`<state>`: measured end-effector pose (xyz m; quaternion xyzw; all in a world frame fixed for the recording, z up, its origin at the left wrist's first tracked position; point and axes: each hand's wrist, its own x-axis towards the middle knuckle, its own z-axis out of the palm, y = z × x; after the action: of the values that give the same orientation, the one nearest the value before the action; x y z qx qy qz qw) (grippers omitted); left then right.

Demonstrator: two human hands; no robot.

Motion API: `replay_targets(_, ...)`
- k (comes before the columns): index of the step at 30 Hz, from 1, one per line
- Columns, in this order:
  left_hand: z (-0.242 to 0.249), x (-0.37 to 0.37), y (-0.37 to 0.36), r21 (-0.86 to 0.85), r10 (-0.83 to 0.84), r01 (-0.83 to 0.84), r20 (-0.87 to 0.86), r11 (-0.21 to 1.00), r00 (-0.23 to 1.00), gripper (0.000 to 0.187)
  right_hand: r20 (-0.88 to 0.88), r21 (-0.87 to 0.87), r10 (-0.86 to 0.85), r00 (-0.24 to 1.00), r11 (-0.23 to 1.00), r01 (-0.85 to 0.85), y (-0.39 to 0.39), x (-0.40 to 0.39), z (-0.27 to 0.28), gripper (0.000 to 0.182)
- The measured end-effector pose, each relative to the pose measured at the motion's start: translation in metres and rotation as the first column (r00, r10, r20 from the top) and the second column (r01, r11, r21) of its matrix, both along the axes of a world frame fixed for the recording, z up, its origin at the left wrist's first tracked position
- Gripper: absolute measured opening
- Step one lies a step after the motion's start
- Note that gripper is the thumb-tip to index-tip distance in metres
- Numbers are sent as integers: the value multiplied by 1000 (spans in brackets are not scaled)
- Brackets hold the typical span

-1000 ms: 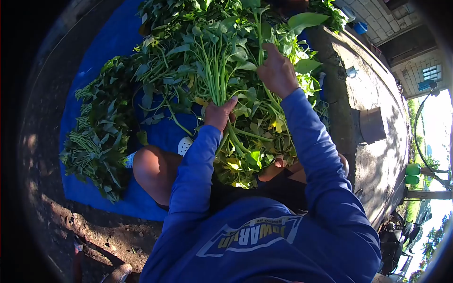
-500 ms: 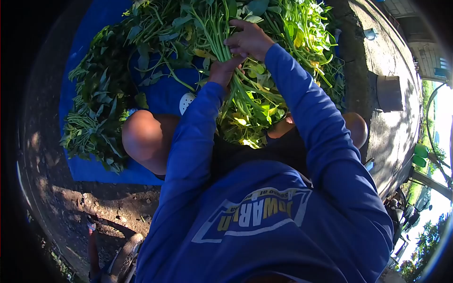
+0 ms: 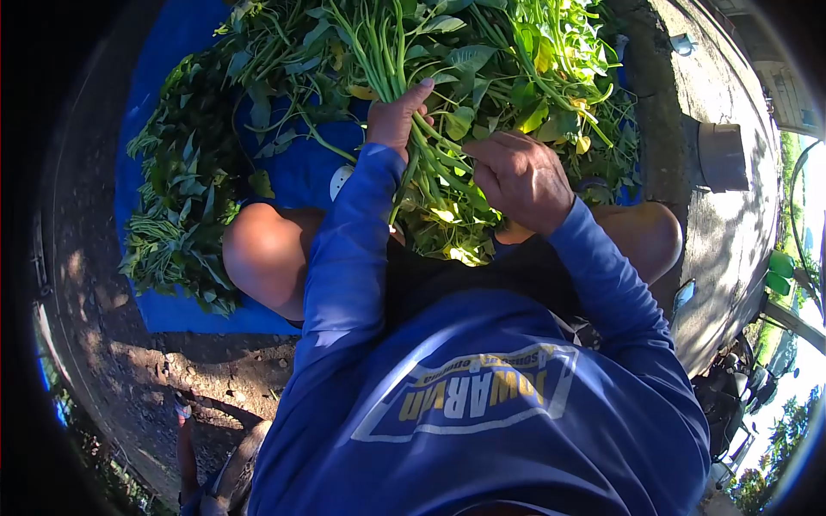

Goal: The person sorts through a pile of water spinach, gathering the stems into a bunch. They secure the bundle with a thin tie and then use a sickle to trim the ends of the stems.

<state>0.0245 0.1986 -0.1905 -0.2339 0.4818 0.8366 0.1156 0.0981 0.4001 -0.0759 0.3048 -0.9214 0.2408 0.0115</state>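
Note:
My left hand [image 3: 397, 120] is wrapped around a bunch of long-stemmed leafy greens [image 3: 430, 161]. Bare green stems stick out above the fist, and leaves, some of them yellowish, hang below it toward my lap. To the right of the bunch is my right hand [image 3: 520, 176], its fingers curled in and the thumb side toward the leaves. Whatever those fingers pinch, if anything, is hidden from view. Ahead of both hands lies a large heap of the same greens [image 3: 482, 64].
Tied-looking bundles of greens [image 3: 176, 215] lie at the left on a blue tarp [image 3: 232, 318]. A white perforated object [image 3: 340, 181] shows beside my left forearm. A concrete ledge [image 3: 710, 249] runs along the right, with a round block [image 3: 721, 157] on it. Another person's leg [image 3: 237, 460] is at lower left.
My right hand has come away from the stem end of the bunch, moving down and right to its leafy part. My left hand keeps hold of the bunch, slightly higher and tilted.

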Motion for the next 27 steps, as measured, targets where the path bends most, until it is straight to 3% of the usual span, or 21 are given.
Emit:
replay_targets(5, -15, -15, -13, 59, 6, -8, 43, 998, 999, 38, 17, -42, -55, 998, 998, 56, 23, 61, -4, 31)
replay_targets(13, 25, -21, -24, 112, -7, -3, 90, 994, 996, 38, 181, -133, -234, 955, 957, 259, 59, 123, -21, 37)
replay_targets(22, 29, -22, -27, 86, -7, 0, 87, 996, 996, 36, 171, -111, -253, 952, 955, 274, 97, 132, 21, 34)
replay_targets(23, 25, -27, -35, 93, 14, -22, 80, 995, 997, 36, 275, -40, -285, 918, 951, 307, 108, 136, 22, 37)
replay_targets(25, 33, -27, -38, 68, 6, -7, 20, 998, 1000, 36, 266, -47, -334, 904, 933, 358, 113, 132, 23, 40)
replay_targets(27, 28, -28, -35, 105, 5, -12, 65, 994, 998, 36, 253, -97, -377, 891, 907, 411, 115, 120, 24, 44)
